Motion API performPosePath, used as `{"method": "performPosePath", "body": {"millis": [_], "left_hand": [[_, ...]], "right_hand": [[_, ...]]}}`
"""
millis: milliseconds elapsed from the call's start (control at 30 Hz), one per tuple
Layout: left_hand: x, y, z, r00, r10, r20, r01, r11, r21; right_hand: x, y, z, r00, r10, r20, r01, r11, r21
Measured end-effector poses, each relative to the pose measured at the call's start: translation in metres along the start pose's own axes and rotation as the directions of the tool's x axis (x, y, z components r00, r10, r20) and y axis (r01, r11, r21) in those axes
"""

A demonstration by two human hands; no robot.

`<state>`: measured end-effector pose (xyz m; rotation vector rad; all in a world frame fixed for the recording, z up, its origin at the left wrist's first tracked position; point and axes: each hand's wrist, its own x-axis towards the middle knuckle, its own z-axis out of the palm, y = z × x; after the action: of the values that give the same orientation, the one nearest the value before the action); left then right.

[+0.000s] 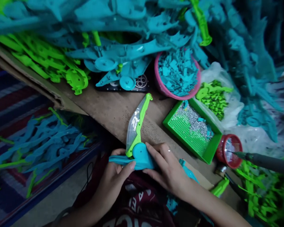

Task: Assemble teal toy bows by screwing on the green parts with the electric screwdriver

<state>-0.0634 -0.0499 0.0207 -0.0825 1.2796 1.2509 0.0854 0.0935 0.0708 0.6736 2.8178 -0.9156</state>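
Note:
Both of my hands hold a toy folding knife [142, 159] with a blue plastic handle. Its blade [134, 126], clear plastic along a bright green spine, stands up and away from me out of the round blue joint. My left hand [117, 176] grips the narrow handle end, thumb on top. On the other side, my right hand [169, 167] pinches the wide end beside the round joint, fingers on its upper edge and thumb below. The palms hide parts of the handle.
Blue plastic parts [132, 47] heap along the back, green parts [42, 56] beside them. Right of me stand a pink tub [157, 78] of blue scraps, a green basket [191, 146] of small metal pieces, a red basket [238, 148] and a dark screwdriver-like tool [262, 160]. Finished-looking pieces [44, 145] lie lower left.

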Motion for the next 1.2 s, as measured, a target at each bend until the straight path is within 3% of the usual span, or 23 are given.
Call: {"method": "performPosePath", "body": {"millis": [67, 133, 167, 200, 233, 267, 333, 367, 400, 433, 467, 500, 533, 567, 600, 700, 733, 833, 867, 967, 1033, 1100, 1200], "left_hand": [[-0.005, -0.006, -0.005, 0.999, 0.023, 0.031, -0.025, 0.997, 0.077], [-0.013, -0.009, -0.011, 0.981, 0.150, 0.124, -0.183, 0.926, 0.330], [-0.016, -0.009, -0.013, 0.941, 0.269, 0.206, -0.336, 0.819, 0.465], [-0.018, -0.007, -0.014, 0.859, 0.393, 0.329, -0.512, 0.656, 0.554], [-0.019, -0.004, -0.013, 0.729, 0.495, 0.473, -0.681, 0.456, 0.573], [-0.019, -0.002, -0.008, 0.561, 0.557, 0.613, -0.816, 0.244, 0.524], [-0.015, 0.001, 0.009, 0.208, 0.509, 0.836, -0.948, -0.108, 0.301], [-0.012, 0.000, 0.021, 0.070, 0.430, 0.900, -0.956, -0.228, 0.183], [-0.007, -0.003, 0.035, -0.031, 0.354, 0.935, -0.943, -0.319, 0.090], [-0.002, -0.007, 0.048, -0.095, 0.290, 0.952, -0.920, -0.390, 0.027], [0.003, -0.014, 0.061, -0.125, 0.239, 0.963, -0.894, -0.449, -0.005], [0.008, -0.021, 0.072, -0.127, 0.214, 0.969, -0.866, -0.500, -0.003], [0.013, -0.029, 0.081, -0.114, 0.216, 0.970, -0.837, -0.546, 0.023], [0.018, -0.035, 0.087, -0.101, 0.227, 0.969, -0.813, -0.580, 0.051], [0.023, -0.040, 0.090, -0.096, 0.237, 0.967, -0.799, -0.598, 0.068], [0.035, -0.044, 0.088, -0.140, 0.228, 0.964, -0.792, -0.610, 0.029], [0.037, -0.041, 0.086, -0.167, 0.203, 0.965, -0.788, -0.615, -0.007], [0.042, -0.035, 0.082, -0.222, 0.149, 0.964, -0.769, -0.635, -0.079], [0.044, -0.035, 0.082, -0.235, 0.141, 0.962, -0.761, -0.642, -0.092], [0.047, -0.039, 0.083, -0.265, 0.125, 0.956, -0.732, -0.671, -0.116], [0.050, -0.043, 0.084, -0.264, 0.132, 0.955, -0.731, -0.673, -0.109], [0.051, -0.046, 0.085, -0.266, 0.173, 0.948, -0.754, -0.650, -0.093], [0.052, -0.048, 0.085, -0.290, 0.207, 0.934, -0.785, -0.609, -0.109]], "right_hand": [[0.003, -0.001, 0.001, 1.000, 0.011, -0.016, -0.011, 1.000, -0.007], [0.008, -0.002, -0.001, 1.000, 0.014, -0.023, -0.014, 1.000, -0.019], [0.009, -0.003, -0.003, 1.000, 0.012, -0.028, -0.012, 1.000, -0.026], [0.009, -0.004, -0.006, 0.999, 0.007, -0.040, -0.008, 0.999, -0.034], [0.005, -0.005, -0.010, 0.998, -0.003, -0.064, 0.001, 0.999, -0.041], [-0.002, -0.006, -0.013, 0.995, -0.013, -0.101, 0.009, 0.999, -0.044], [-0.028, -0.006, -0.015, 0.970, -0.027, -0.240, 0.017, 0.999, -0.044], [-0.046, -0.004, -0.014, 0.937, -0.022, -0.349, 0.007, 0.999, -0.045], [-0.066, 0.001, -0.011, 0.866, 0.011, -0.500, -0.038, 0.998, -0.044], [-0.087, 0.008, -0.008, 0.729, 0.052, -0.682, -0.110, 0.993, -0.042], [-0.107, 0.019, -0.005, 0.509, 0.108, -0.854, -0.224, 0.975, -0.010], [-0.125, 0.031, -0.003, 0.212, 0.146, -0.966, -0.340, 0.938, 0.067], [-0.139, 0.046, -0.004, -0.026, 0.169, -0.985, -0.416, 0.894, 0.165], [-0.150, 0.061, -0.007, -0.167, 0.202, -0.965, -0.456, 0.852, 0.257], [-0.156, 0.077, -0.013, -0.225, 0.241, -0.944, -0.469, 0.822, 0.322], [-0.148, 0.116, -0.039, -0.103, 0.373, -0.922, -0.416, 0.826, 0.380], [-0.139, 0.125, -0.050, -0.091, 0.384, -0.919, -0.378, 0.840, 0.389], [-0.109, 0.135, -0.078, -0.138, 0.418, -0.898, -0.215, 0.872, 0.439], [-0.100, 0.134, -0.086, -0.112, 0.445, -0.888, -0.144, 0.877, 0.458], [-0.072, 0.124, -0.098, 0.143, 0.483, -0.864, 0.054, 0.868, 0.494], [-0.053, 0.117, -0.093, 0.258, 0.450, -0.855, 0.110, 0.865, 0.489], [-0.034, 0.113, -0.078, 0.267, 0.415, -0.869, 0.151, 0.873, 0.464], [-0.015, 0.114, -0.050, 0.230, 0.393, -0.890, 0.289, 0.846, 0.448]]}}
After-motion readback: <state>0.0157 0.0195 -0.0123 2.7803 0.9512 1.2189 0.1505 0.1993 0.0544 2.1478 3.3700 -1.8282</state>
